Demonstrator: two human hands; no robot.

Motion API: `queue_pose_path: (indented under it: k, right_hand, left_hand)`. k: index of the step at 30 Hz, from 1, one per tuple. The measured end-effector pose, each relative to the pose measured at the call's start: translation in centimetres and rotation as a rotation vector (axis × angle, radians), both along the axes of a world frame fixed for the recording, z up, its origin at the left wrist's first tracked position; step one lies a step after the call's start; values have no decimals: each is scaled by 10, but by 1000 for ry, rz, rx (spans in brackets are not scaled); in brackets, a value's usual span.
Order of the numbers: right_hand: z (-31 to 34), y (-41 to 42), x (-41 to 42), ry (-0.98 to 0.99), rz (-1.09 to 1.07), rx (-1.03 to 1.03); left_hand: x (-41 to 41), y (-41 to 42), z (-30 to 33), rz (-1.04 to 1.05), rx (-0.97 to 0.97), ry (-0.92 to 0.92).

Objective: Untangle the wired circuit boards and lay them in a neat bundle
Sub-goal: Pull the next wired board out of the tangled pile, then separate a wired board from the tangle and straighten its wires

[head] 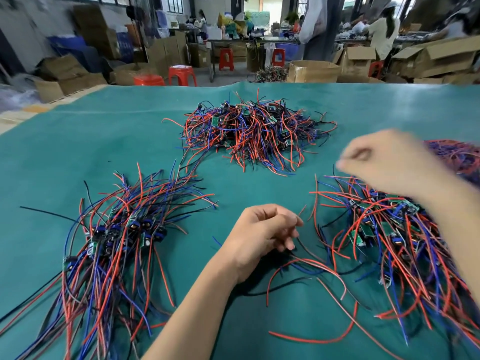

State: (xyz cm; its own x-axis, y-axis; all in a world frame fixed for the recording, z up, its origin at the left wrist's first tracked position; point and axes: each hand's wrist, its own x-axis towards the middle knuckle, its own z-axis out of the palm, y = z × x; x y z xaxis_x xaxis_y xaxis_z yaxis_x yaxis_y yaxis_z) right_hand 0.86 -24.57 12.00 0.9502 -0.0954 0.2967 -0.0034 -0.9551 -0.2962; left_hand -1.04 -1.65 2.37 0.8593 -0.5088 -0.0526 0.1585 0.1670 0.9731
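Circuit boards with red, blue and black wires are lying in three heaps on the green bench (91, 141). At 12 o'clock a tangled heap (249, 131) is sitting well apart from both hands. At 8 o'clock a combed bundle (117, 240) is lying with its boards gathered in the middle and its wires fanning toward 1 o'clock and trailing off the lower edge, so its full length is cut off. At 3 o'clock a loose heap (384, 237) is spreading out, partly hiding under the right forearm and running out of view at the right edge; more wires behind that arm are too blurred to make out. Individual boards are too many and too buried to count.

The left hand (262, 237), near the centre, is curling its fingers and seems to be pinching thin wires (309, 263) that are trailing from beneath it toward 4 o'clock; the exact contact is hidden beneath the fingers. The right hand (384, 162), at 2 o'clock, is smeared by motion blur; its fingers are bending inward above the loose heap, and whether it is grasping anything I cannot tell.

Beyond the bench, five red stools (181, 75) and many cardboard boxes (314, 71) are standing, and people are working at far tables.
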Motion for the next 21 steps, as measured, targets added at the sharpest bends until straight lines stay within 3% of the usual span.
queue_pose_path:
  k: [3, 7, 12, 16, 19, 21]
  right_hand:
    - [-33, 40, 53, 204, 121, -25]
    - [-62, 50, 97, 320, -38, 351]
    - [-77, 41, 113, 169, -145, 525]
    - [-68, 38, 93, -23, -152, 831]
    - [-57, 42, 57, -119, -83, 1004]
    - [-53, 48, 24, -62, 12, 1042]
  left_hand:
    - [0, 0, 0, 0, -7, 3]
    - [2, 0, 0, 0, -14, 12]
    - [2, 1, -1, -1, -20, 25]
    - [3, -1, -1, 34, -24, 61]
    - [5, -3, -2, 119, -105, 149]
    - [9, -4, -2, 176, -182, 215]
